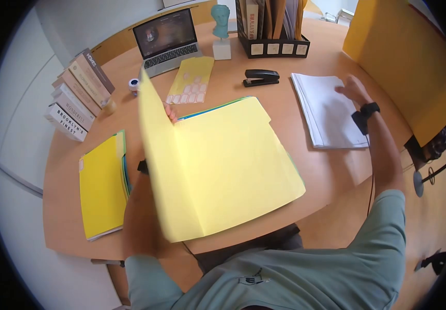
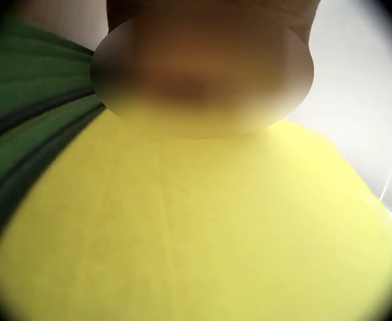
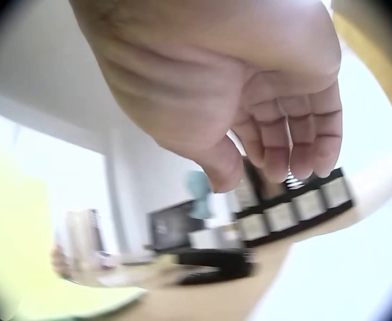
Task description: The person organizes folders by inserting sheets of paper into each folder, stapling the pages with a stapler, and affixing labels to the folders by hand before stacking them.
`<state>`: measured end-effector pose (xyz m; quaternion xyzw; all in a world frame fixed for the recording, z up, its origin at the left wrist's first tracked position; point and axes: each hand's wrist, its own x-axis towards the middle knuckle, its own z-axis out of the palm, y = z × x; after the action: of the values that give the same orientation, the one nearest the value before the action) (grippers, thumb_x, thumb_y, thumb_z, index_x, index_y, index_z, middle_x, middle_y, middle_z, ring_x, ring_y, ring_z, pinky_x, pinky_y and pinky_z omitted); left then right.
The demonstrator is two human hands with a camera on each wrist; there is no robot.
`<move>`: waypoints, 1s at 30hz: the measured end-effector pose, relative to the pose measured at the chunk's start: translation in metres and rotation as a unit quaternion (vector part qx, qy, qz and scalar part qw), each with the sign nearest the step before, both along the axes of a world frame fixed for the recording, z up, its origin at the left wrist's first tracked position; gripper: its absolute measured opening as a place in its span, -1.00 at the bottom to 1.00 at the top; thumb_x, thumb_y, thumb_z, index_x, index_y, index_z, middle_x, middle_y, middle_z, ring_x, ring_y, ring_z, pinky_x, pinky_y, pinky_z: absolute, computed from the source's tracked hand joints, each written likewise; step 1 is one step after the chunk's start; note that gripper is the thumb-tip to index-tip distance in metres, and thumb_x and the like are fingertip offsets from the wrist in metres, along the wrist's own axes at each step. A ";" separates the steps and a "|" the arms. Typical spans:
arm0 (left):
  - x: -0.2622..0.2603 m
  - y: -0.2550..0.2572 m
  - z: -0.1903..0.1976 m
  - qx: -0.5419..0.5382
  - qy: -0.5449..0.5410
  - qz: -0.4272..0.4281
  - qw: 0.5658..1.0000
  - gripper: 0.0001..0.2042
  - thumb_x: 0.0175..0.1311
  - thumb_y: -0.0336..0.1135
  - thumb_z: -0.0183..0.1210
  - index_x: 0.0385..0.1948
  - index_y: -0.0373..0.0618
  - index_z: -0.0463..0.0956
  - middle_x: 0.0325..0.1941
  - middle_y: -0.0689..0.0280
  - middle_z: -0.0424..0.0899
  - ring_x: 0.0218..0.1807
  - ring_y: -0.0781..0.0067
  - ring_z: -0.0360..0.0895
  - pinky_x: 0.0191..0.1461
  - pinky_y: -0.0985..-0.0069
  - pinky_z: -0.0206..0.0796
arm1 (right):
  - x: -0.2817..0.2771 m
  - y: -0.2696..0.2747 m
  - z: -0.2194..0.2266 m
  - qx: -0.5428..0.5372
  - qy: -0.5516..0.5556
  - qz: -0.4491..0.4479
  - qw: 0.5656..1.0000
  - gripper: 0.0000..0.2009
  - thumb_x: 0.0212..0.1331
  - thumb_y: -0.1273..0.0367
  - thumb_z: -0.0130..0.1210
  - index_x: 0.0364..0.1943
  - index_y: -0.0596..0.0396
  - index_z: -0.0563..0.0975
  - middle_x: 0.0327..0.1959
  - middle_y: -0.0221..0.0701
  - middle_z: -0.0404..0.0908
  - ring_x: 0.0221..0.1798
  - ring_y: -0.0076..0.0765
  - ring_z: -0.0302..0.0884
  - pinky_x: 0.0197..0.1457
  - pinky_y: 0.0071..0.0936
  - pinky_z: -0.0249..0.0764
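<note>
A pale yellow folder (image 1: 233, 160) lies spread before me, its left cover (image 1: 157, 170) standing raised. Green and blue edges show beneath its far side. Behind that cover is my left hand (image 1: 171, 113); only a few fingers show beside the fold, and I cannot tell how they grip. The cover (image 2: 196, 221) fills most of the left wrist view, where the hand is blurred. Over a stack of white paper (image 1: 311, 108) is my right hand (image 1: 356, 90), with nothing in it. In the right wrist view its fingers (image 3: 303, 130) are loosely bent, the thumb apart.
At the left lies a bright yellow folder (image 1: 101, 186), near a row of books (image 1: 81, 93). A stapler (image 1: 262, 77), a yellow sheet with labels (image 1: 197, 72), a laptop (image 1: 168, 44), a teal bust (image 1: 221, 23) and a black file organizer (image 1: 274, 49) stand or lie farther back.
</note>
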<state>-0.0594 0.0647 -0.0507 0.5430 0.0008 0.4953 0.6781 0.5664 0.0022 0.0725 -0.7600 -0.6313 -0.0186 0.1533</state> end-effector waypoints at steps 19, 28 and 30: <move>-0.006 -0.003 0.017 0.044 0.008 -0.076 0.996 -0.73 0.45 -0.13 -0.03 -0.29 -0.14 0.47 -0.28 0.25 0.55 -0.24 0.39 0.47 0.00 0.46 0.28 | 0.087 -0.008 -0.021 0.173 0.220 -0.019 0.960 -0.82 0.17 0.38 0.14 -0.27 0.24 0.58 -0.41 -0.41 0.57 -0.38 -0.46 0.49 -0.31 -0.45 0.43; -0.012 -0.006 0.018 0.055 0.014 -0.085 0.995 -0.73 0.44 -0.12 0.00 -0.27 -0.15 0.49 -0.27 0.24 0.56 -0.22 0.36 0.48 0.04 0.43 0.26 | -0.112 -0.052 0.054 0.100 0.480 0.228 0.842 -0.82 0.28 0.35 0.10 -0.22 0.21 0.57 -0.42 -0.52 0.53 -0.43 -0.66 0.43 -0.37 -0.65 0.34; -0.013 -0.007 0.017 0.055 0.014 -0.082 0.995 -0.73 0.44 -0.12 0.00 -0.26 -0.15 0.49 -0.26 0.23 0.56 -0.22 0.36 0.48 0.04 0.42 0.26 | -0.146 -0.045 0.030 0.042 0.483 0.228 0.844 -0.85 0.26 0.37 0.12 -0.31 0.21 0.56 -0.48 -0.56 0.47 -0.49 -0.68 0.35 -0.45 -0.62 0.27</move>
<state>-0.0723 0.0573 -0.0337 0.5849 -0.0618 0.4295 0.6853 0.4201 -0.0433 0.1020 -0.4999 -0.6316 0.3603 0.4706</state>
